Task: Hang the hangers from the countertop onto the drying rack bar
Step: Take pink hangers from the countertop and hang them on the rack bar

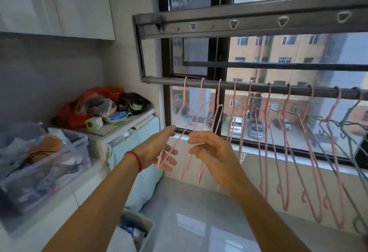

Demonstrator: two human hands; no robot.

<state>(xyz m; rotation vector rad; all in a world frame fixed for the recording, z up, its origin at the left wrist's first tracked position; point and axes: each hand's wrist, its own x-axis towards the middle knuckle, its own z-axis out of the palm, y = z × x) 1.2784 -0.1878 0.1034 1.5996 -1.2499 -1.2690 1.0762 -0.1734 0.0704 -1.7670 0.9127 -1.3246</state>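
Several pink wire hangers [264,132] hang by their hooks on the dark drying rack bar [258,88] across the window, with grey-green hangers [350,124] at the far right. My left hand [159,152] is open, fingers spread, right at the lower part of the leftmost pink hanger [182,120]. My right hand [211,150] is open with curled fingers, just in front of the second and third pink hangers. Neither hand clearly grips a hanger. The glossy grey countertop [195,222] lies below my arms.
A covered appliance [135,132] at the left carries an orange bag [89,104] and clutter. A clear storage bin [39,162] sits at the far left under white wall cabinets [55,2]. An upper rack rail with holes [249,22] runs above the bar.
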